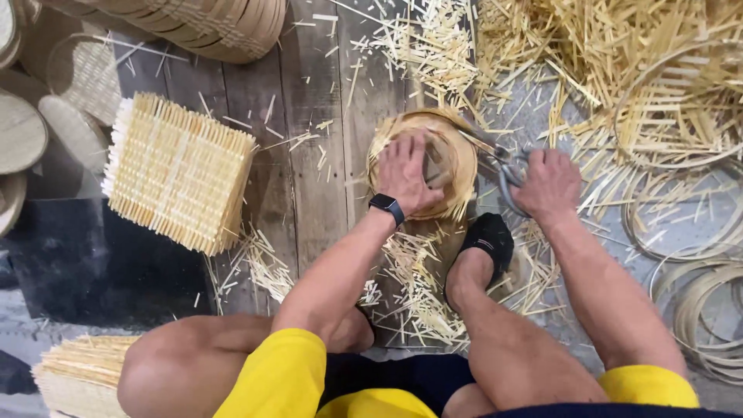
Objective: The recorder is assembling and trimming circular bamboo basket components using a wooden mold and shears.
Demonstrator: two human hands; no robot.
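Your left hand presses flat on the round basket, right hand gripping shears closed; a shifting basket could draw blades toward fingers.

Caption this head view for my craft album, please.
Left hand presses a round bamboo tray on wooden boards while right hand trims its rim with shears.

A single view is given, taken from a camera worn on the head and aimed almost straight down over the knees. The floor of wooden planks is seen from close above, at about arm's reach. Both hands are caught near mid-frame, the left hand and right hand. The thighs are cut off by the lower edge. No second view is provided.
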